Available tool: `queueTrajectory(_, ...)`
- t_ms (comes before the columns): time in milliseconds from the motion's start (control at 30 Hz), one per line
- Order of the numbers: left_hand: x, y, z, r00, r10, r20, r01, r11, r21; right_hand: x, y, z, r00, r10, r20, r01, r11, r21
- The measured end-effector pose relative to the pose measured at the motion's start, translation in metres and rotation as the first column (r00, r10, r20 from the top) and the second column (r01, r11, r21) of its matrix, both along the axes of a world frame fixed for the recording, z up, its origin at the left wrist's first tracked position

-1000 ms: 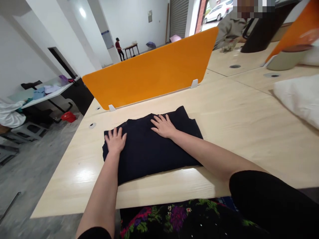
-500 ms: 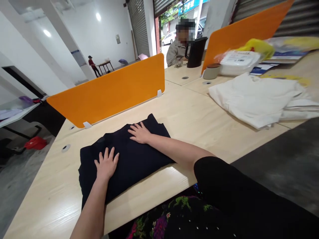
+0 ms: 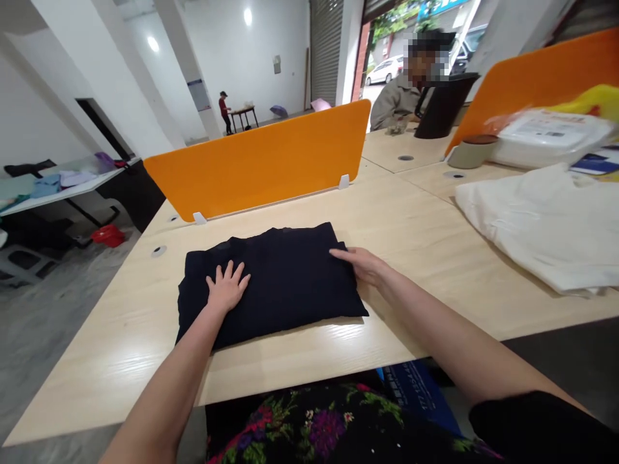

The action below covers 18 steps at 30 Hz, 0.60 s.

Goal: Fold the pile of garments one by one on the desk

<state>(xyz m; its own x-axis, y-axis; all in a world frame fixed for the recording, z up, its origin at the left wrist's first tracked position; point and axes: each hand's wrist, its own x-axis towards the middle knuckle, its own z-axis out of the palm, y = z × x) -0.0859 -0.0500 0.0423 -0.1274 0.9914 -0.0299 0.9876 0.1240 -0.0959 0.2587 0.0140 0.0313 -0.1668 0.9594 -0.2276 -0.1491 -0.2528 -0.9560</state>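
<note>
A folded navy garment [image 3: 285, 277] lies flat on the wooden table, wider than it is deep. My left hand [image 3: 228, 287] rests palm down on its left part, open with fingers spread. At its right edge is my right hand [image 3: 360, 263], thumb on top of the cloth and the other fingers low at the side, partly hidden; it grips that edge. The layers inside the fold do not show.
Behind the garment stands an orange divider [image 3: 261, 167] on white clips. White cloth [image 3: 541, 225] lies to the right, near a round container [image 3: 471, 153], a plastic-wrapped white pack [image 3: 551, 135] and a dark pitcher [image 3: 445, 106]. A person [image 3: 394, 100] sits across the table.
My right hand has slid from the top of the garment to its right edge and taken hold there. The left hand stays spread on the cloth. The view has turned left.
</note>
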Motion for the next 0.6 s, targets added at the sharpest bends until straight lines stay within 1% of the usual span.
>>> queueTrajectory(33,0.003,0.0,0.005,1.0,-0.012,0.001,0.012,1.0,-0.01,-0.003,-0.009,0.002,0.998,0.046,-0.035,-0.047,0.998,-0.043)
queueTrajectory(67,0.007,0.0,0.009,1.0,-0.024,0.001,0.024,1.0,-0.005,-0.006,-0.016,0.003,0.997,0.06,-0.045,-0.063,0.995,-0.076)
queueTrajectory(133,0.019,-0.005,0.015,0.999,-0.05,0.015,0.049,0.997,0.064,-0.009,-0.025,0.005,0.999,0.025,-0.027,-0.028,0.994,-0.108)
queueTrajectory(200,0.034,-0.013,0.014,0.994,-0.092,0.061,0.083,0.986,0.147,-0.009,-0.03,0.008,1.0,-0.006,-0.007,0.005,0.995,-0.095)
queueTrajectory(233,0.041,-0.017,0.012,0.988,-0.12,0.096,0.105,0.982,0.154,-0.009,-0.032,0.011,1.0,-0.009,-0.006,0.008,0.997,-0.079)
queueTrajectory(300,0.051,-0.025,0.005,0.968,-0.17,0.186,0.153,0.983,0.101,-0.011,-0.037,0.023,1.0,-0.003,-0.021,0.002,0.999,-0.039)
queueTrajectory(367,0.055,-0.032,0.002,0.927,-0.2,0.316,0.196,0.98,0.044,-0.017,-0.044,0.043,0.998,0.001,-0.057,0.0,1.0,0.017)
queueTrajectory(400,0.055,-0.036,0.003,0.896,-0.209,0.393,0.208,0.977,0.047,-0.023,-0.049,0.056,0.997,0.007,-0.08,-0.002,0.999,0.054)
queueTrajectory(467,0.052,-0.048,0.009,0.805,-0.209,0.555,0.178,0.978,0.109,-0.038,-0.061,0.084,0.992,0.035,-0.122,-0.018,0.991,0.134)
queueTrajectory(500,0.05,-0.056,0.013,0.744,-0.192,0.64,0.131,0.981,0.142,-0.047,-0.067,0.098,0.989,0.064,-0.136,-0.04,0.985,0.168)
queueTrajectory(533,0.047,-0.066,0.017,0.662,-0.164,0.732,0.06,0.984,0.167,-0.058,-0.072,0.111,0.984,0.101,-0.145,-0.072,0.978,0.195)
queueTrajectory(567,0.044,-0.076,0.021,0.537,-0.121,0.835,-0.04,0.985,0.168,-0.071,-0.077,0.122,0.978,0.143,-0.151,-0.109,0.97,0.215)
queueTrajectory(600,0.04,-0.087,0.023,0.377,-0.072,0.924,-0.154,0.978,0.139,-0.086,-0.079,0.131,0.97,0.186,-0.156,-0.147,0.962,0.23)
